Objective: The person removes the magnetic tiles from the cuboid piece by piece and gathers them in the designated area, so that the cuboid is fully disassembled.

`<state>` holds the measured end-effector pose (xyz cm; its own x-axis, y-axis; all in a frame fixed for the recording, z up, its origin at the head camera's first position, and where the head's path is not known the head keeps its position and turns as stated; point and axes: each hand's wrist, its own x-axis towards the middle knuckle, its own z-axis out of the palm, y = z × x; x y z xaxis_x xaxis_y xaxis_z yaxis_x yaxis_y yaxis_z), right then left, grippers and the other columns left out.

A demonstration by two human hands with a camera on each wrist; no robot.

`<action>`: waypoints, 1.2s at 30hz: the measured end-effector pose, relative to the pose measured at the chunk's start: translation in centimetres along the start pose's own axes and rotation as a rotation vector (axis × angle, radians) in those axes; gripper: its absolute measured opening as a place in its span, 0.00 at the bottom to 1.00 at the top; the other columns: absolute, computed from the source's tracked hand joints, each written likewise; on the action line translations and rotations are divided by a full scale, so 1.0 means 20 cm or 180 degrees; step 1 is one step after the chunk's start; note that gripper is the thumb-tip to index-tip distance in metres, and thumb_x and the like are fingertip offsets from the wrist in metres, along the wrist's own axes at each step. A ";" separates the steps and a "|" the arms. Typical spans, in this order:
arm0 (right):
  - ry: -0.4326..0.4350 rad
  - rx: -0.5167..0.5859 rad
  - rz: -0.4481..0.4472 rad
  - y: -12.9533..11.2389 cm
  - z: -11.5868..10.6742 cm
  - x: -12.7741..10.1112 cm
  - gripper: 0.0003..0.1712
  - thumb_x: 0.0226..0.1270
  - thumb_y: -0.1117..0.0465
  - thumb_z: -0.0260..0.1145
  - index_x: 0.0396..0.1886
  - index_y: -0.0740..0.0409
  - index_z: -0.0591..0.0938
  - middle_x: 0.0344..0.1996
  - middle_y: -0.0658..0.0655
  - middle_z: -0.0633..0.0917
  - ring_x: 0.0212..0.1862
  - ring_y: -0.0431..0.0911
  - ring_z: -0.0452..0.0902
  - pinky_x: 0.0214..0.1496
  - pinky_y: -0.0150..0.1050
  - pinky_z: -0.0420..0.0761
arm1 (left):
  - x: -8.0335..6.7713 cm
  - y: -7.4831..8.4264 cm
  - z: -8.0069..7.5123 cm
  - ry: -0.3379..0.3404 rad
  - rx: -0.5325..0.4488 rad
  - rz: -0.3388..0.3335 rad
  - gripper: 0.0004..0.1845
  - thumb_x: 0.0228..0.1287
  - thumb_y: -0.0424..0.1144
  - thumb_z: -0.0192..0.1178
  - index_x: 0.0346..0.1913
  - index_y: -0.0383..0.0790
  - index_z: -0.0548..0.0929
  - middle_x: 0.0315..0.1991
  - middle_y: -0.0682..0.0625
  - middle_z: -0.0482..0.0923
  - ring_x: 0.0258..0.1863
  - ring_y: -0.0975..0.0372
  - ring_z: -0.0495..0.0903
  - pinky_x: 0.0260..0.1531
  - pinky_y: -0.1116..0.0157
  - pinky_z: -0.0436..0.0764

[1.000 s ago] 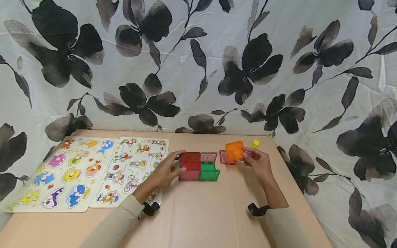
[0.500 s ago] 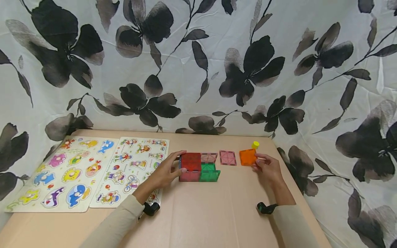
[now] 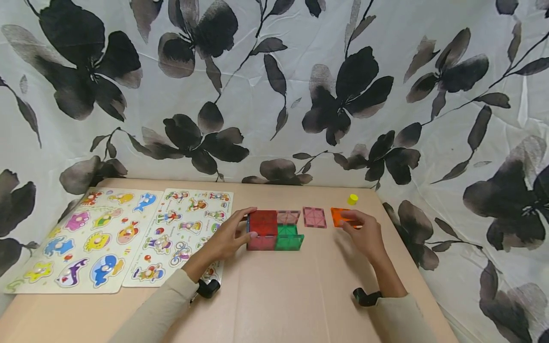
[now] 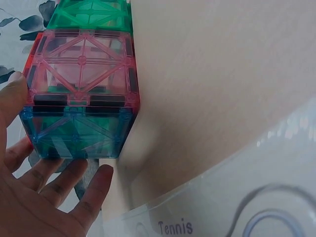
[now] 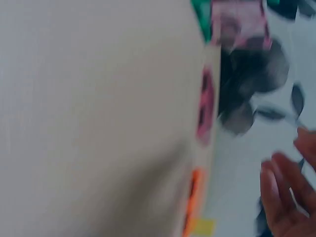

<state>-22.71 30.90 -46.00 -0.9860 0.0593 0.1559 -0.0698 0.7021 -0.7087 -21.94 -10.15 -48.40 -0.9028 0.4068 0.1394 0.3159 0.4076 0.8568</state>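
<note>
A cluster of translucent magnetic tiles (image 3: 263, 223) with red, green and pink faces stands mid-table. My left hand (image 3: 242, 228) grips its left side, thumb on the far edge and fingers on the near face. In the left wrist view the cluster (image 4: 81, 69) shows pink, blue and green faces, with the left hand (image 4: 44, 187) around its corner. An orange tile (image 3: 338, 215) lies flat to the right. My right hand (image 3: 355, 223) hovers over its right edge with relaxed fingers, holding nothing. The blurred right wrist view shows the orange tile (image 5: 195, 197) apart from the spread right hand (image 5: 286, 197).
A pink tile (image 3: 314, 217) lies flat between the cluster and the orange tile. A small yellow piece (image 3: 353, 199) sits near the back right corner. Two picture puzzle boards (image 3: 90, 238) (image 3: 184, 228) lie on the left. A flowered cloth (image 3: 274, 95) backs the table.
My right hand carried the orange tile to the right, laid it flat on the table beside the pink tile and let go. The left hand stayed on the cluster.
</note>
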 end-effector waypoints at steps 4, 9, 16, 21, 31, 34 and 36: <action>-0.0377 0.0098 -0.0447 -0.14 0.06 -0.07 0.20 0.68 0.60 0.77 0.59 0.53 0.89 0.55 0.60 0.90 0.53 0.54 0.88 0.55 0.46 0.90 | 0.00 0.00 0.00 0.0015 0.0003 0.0013 0.39 0.75 0.40 0.67 0.83 0.50 0.62 0.80 0.42 0.65 0.79 0.44 0.68 0.66 0.42 0.78; -0.0792 0.0113 -0.0694 -0.26 0.17 -0.13 0.23 0.66 0.62 0.79 0.61 0.50 0.88 0.55 0.55 0.91 0.52 0.51 0.88 0.55 0.50 0.90 | 0.00 0.00 0.01 0.0020 0.0000 0.0010 0.39 0.75 0.39 0.67 0.83 0.50 0.62 0.80 0.42 0.65 0.79 0.44 0.68 0.64 0.43 0.79; -0.0945 0.0128 -0.0978 -0.30 0.29 -0.16 0.21 0.66 0.65 0.78 0.58 0.49 0.90 0.53 0.50 0.92 0.49 0.46 0.89 0.51 0.41 0.90 | 0.01 0.02 0.00 0.0003 -0.0030 -0.0028 0.39 0.75 0.38 0.67 0.83 0.49 0.62 0.80 0.41 0.65 0.79 0.43 0.67 0.67 0.41 0.78; -0.0820 0.0055 -0.1213 -0.31 0.32 -0.17 0.19 0.66 0.69 0.77 0.55 0.49 0.92 0.49 0.50 0.93 0.44 0.43 0.88 0.47 0.34 0.89 | 0.01 0.02 0.00 -0.0011 -0.0052 -0.0044 0.39 0.75 0.39 0.67 0.83 0.50 0.62 0.80 0.41 0.65 0.79 0.43 0.67 0.67 0.41 0.78; -0.0744 0.0153 -0.1477 -0.32 0.28 -0.25 0.21 0.66 0.71 0.75 0.55 0.50 0.92 0.44 0.52 0.94 0.39 0.36 0.87 0.45 0.32 0.89 | 0.01 0.02 0.00 0.0008 -0.0036 -0.0014 0.39 0.75 0.39 0.67 0.83 0.48 0.62 0.80 0.41 0.65 0.79 0.43 0.68 0.65 0.41 0.79; -0.0652 0.0188 -0.1402 -0.32 0.25 -0.26 0.20 0.67 0.71 0.75 0.54 0.49 0.93 0.44 0.51 0.94 0.40 0.37 0.88 0.46 0.33 0.89 | 0.01 0.02 0.00 0.0018 -0.0026 -0.0009 0.39 0.74 0.40 0.68 0.82 0.50 0.63 0.80 0.43 0.66 0.79 0.44 0.68 0.70 0.40 0.75; -0.0614 0.0213 -0.1273 -0.31 0.22 -0.26 0.19 0.67 0.71 0.75 0.53 0.48 0.93 0.45 0.51 0.94 0.40 0.38 0.88 0.46 0.33 0.89 | 0.01 0.02 0.00 0.0035 -0.0003 -0.0020 0.39 0.74 0.40 0.68 0.82 0.51 0.63 0.80 0.44 0.66 0.79 0.45 0.68 0.73 0.39 0.71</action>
<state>-17.80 23.10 -45.47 -0.8893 -0.3453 0.2999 -0.4545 0.5952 -0.6627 -21.95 -10.00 -47.99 -0.9080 0.3951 0.1394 0.3099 0.4094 0.8581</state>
